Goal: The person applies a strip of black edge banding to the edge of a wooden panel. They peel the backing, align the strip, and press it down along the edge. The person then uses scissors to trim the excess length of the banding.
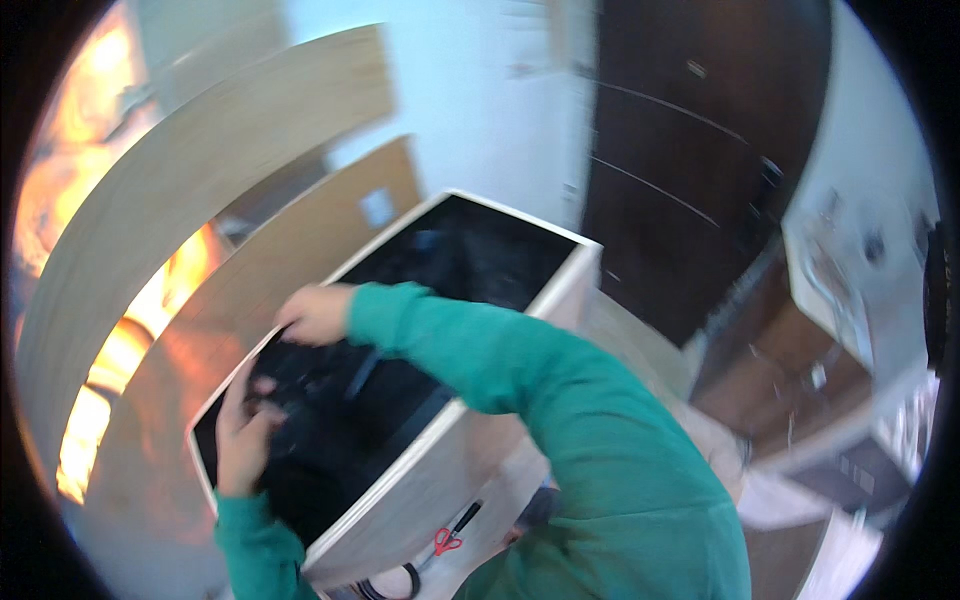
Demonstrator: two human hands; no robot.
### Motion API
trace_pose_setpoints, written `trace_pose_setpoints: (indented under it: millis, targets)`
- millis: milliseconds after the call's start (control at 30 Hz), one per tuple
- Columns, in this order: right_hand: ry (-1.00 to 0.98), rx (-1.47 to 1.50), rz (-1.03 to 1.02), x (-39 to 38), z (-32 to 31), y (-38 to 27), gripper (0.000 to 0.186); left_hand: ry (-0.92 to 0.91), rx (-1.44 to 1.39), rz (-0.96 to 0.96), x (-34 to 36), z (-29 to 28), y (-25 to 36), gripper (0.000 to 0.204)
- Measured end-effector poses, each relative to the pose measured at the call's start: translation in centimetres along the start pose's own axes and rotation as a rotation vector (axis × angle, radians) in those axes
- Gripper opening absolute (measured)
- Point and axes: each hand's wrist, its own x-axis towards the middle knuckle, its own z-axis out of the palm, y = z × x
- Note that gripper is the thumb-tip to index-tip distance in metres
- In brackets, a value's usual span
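Observation:
A long wooden box [452, 452] with pale rims stands below me, covered inside by a shiny black lining [330, 450]. At its far-left rim, my right hand [318, 314] has its fingers closed on the lining's edge, with the arm reaching across the box. Nearer to me along that same rim, my left hand [243, 440] is curled over the edge, its thumb on the inner side against the lining. Motion blur softens both hands' fingertips. Red-handled scissors [447, 541] lie low beside the box's near side.
A black ring-shaped coil [408, 582] lies by the scissors. Beyond the far-left rim stand a curved-looking wooden board [240, 130] and a brown panel [330, 215], with bright orange light behind them. A dark door [690, 150] is at the back right, a brown cabinet [790, 370] at the right.

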Motion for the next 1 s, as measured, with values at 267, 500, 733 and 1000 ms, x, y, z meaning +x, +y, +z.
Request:
trace_pose_setpoints:
  millis: [267,500,733,1000]
  targets:
    - [-0.271,-0.154,-0.093,0.1,1.1,1.0,0.029,-0.269,0.334,-0.204,1.0,0.9,1.0,0.022]
    - [-0.795,-0.417,0.273,-0.6,5.1,1.9,0.021,-0.420,0.349,-0.294,0.3,1.8,-2.4,0.014]
    - [-0.476,-0.294,0.273,-0.2,1.5,2.4,0.020,-0.254,0.285,-0.119,1.8,1.3,-2.6,0.023]
    - [-0.353,-0.199,0.383,0.0,0.4,3.9,0.025,-0.216,0.231,-0.057,1.9,1.1,-2.1,0.044]
